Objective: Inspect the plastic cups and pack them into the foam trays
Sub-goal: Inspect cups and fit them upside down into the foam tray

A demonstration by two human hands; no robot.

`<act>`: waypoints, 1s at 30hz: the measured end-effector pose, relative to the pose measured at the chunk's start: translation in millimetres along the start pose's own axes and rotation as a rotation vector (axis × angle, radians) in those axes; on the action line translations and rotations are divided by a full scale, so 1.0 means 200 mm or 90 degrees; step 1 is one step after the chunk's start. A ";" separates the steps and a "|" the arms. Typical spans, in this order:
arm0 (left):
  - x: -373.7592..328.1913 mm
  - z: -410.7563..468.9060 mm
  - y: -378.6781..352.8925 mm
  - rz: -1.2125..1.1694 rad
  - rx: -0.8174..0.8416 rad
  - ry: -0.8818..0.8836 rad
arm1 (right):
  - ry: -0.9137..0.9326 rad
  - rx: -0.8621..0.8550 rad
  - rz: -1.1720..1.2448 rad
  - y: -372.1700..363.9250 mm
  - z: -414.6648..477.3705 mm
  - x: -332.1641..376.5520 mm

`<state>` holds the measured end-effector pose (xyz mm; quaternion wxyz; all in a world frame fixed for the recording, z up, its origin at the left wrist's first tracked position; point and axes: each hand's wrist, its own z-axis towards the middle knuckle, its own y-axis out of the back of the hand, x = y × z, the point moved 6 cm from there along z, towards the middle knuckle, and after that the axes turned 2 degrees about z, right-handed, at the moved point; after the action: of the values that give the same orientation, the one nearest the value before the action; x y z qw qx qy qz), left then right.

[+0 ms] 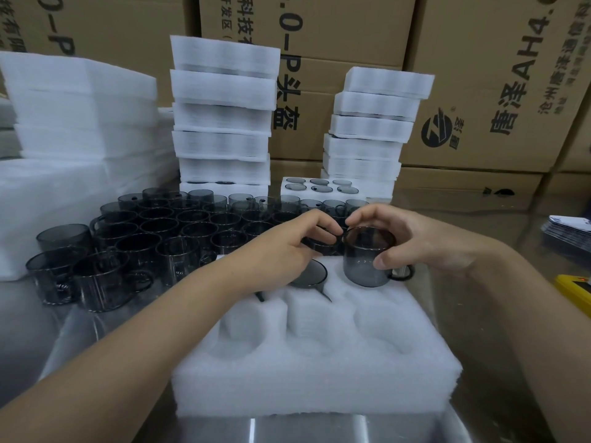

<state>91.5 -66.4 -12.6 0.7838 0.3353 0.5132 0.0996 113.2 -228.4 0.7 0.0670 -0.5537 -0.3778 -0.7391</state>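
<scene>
The smoky grey translucent plastic cup (367,263) stands upright at the far right corner of the white foam tray (319,372), base entering that well, handle pointing right. The right hand (412,241) grasps it from above, fingers over the rim and thumb on its side. Just beside it, the left hand (287,251) pinches the rim of a second grey cup (319,246). A third grey cup (308,274) sits tilted in the far middle well, under that hand. The near wells hold nothing. Many loose grey cups (160,231) crowd the shiny metal surface (319,426) left of the tray; stacked foam trays (224,116) and brown cardboard boxes (479,91) line its far edge.
</scene>
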 end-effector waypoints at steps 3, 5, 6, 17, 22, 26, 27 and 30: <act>0.00 0.00 0.00 -0.008 0.002 -0.002 | -0.003 0.027 0.000 -0.01 0.00 0.00; 0.01 0.00 -0.01 -0.010 0.002 -0.003 | -0.005 0.041 0.003 -0.02 0.00 0.00; 0.01 0.00 -0.01 -0.011 0.002 -0.003 | -0.006 0.045 0.000 -0.03 0.01 0.00; -0.01 0.00 0.00 -0.001 0.000 -0.039 | -0.051 0.060 -0.047 -0.03 -0.01 -0.02; -0.02 0.01 0.02 0.021 -0.032 -0.064 | -0.065 0.045 -0.080 -0.02 -0.02 0.00; -0.03 0.01 0.02 0.019 -0.043 -0.083 | -0.077 0.032 -0.111 -0.03 -0.01 0.00; -0.03 0.00 0.02 0.019 -0.044 -0.085 | -0.079 0.030 -0.111 -0.04 -0.01 0.01; -0.03 0.00 0.02 0.020 -0.044 -0.087 | -0.093 0.036 -0.140 -0.04 -0.02 0.00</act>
<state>90.6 -65.9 -5.4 0.8265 0.3218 0.4496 0.1065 105.8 -224.4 -3.5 -0.0262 -0.5591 -0.4610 -0.6886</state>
